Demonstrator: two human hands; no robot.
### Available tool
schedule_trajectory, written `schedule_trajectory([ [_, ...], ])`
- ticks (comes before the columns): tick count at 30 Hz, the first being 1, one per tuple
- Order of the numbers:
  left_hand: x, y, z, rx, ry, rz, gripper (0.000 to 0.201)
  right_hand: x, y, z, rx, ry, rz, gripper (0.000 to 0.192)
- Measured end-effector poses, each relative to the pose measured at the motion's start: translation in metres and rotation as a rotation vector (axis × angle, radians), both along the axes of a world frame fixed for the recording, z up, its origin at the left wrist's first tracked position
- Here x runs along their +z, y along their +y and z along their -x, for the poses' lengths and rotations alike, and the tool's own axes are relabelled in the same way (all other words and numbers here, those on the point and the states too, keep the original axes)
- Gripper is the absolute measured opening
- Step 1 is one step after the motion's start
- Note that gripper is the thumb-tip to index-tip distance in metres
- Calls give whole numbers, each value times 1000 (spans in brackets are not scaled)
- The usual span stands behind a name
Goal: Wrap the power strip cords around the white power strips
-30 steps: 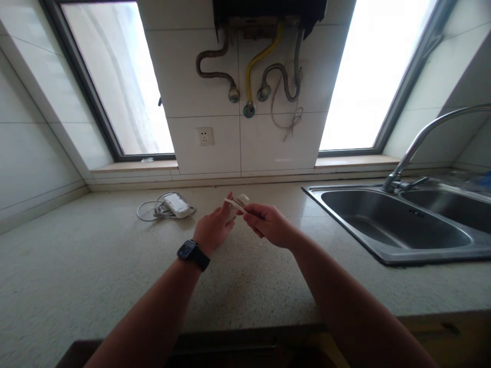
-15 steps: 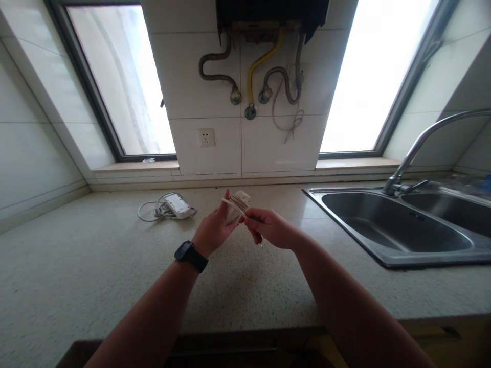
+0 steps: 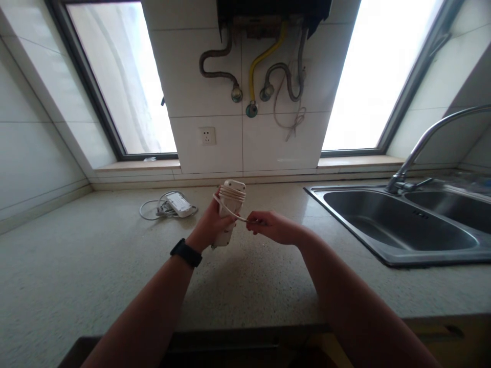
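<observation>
Above the middle of the counter, a white power strip point(image 3: 224, 237) is tilted up in my left hand point(image 3: 212, 223), with the fingers and thumb wrapped round its side. Several turns of white cord point(image 3: 232, 192) circle its upper part. From these turns a length of cord runs down to the right into my right hand point(image 3: 268, 226), which is closed on it a little way from the strip. A second white power strip point(image 3: 179, 204) lies on the counter to the left, with its grey cord loosely coiled beside it.
A double steel sink point(image 3: 353, 245) with a curved faucet point(image 3: 416, 148) is set into the speckled counter point(image 3: 95, 266) on the right. On the tiled wall are a socket point(image 3: 207, 136) and pipes point(image 3: 251, 76) below a dark appliance point(image 3: 274, 13). Windows stand either side.
The wrapped power strip has turned, so its long face and cord turns now show. My right hand has drawn slightly away from it, pulling the cord out straight.
</observation>
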State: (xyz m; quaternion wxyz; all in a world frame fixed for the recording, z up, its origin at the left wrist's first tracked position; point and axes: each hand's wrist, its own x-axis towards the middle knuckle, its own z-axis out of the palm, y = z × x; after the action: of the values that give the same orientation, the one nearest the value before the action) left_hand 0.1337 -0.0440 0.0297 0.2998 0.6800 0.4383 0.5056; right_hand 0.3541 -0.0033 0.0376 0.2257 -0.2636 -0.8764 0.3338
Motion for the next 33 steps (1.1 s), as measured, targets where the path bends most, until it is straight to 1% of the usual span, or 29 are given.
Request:
schedule_trajectory([
  [3, 6, -10, -1, -133, -175, 117, 60, -4, 10, -4, 41, 95, 144, 22],
  [6, 10, -19, -1, -194, -269, 189, 53, -3, 16, -11, 55, 167, 211, 23],
  [10, 12, -26, -1, -255, -277, 241, 51, 3, 18, -20, 88, 200, 244, 26],
  [13, 11, -28, 1, -321, -232, 247, 50, 2, 19, -23, 126, 254, 286, 27],
  [15, 10, -28, 2, -367, -192, 249, 54, -1, 20, -22, 140, 328, 320, 30],
  [19, 7, -25, 5, -477, -86, 238, 72, -9, 22, -18, 184, 423, 431, 40],
  [22, 7, -24, 5, -523, -4, 131, 84, -14, 22, -10, 176, 485, 500, 44],
  [25, 11, -26, 2, -530, 83, 22, 94, -18, 18, 1, 96, 557, 568, 45],
  [28, 16, -30, -1, -512, 238, -44, 99, -21, 16, 12, -14, 583, 611, 45],
  [31, 17, -32, -1, -421, 462, -89, 93, -24, 15, 18, -128, 581, 623, 39],
  [33, 15, -32, -1, -355, 584, -115, 89, -25, 15, 19, -169, 569, 629, 37],
])
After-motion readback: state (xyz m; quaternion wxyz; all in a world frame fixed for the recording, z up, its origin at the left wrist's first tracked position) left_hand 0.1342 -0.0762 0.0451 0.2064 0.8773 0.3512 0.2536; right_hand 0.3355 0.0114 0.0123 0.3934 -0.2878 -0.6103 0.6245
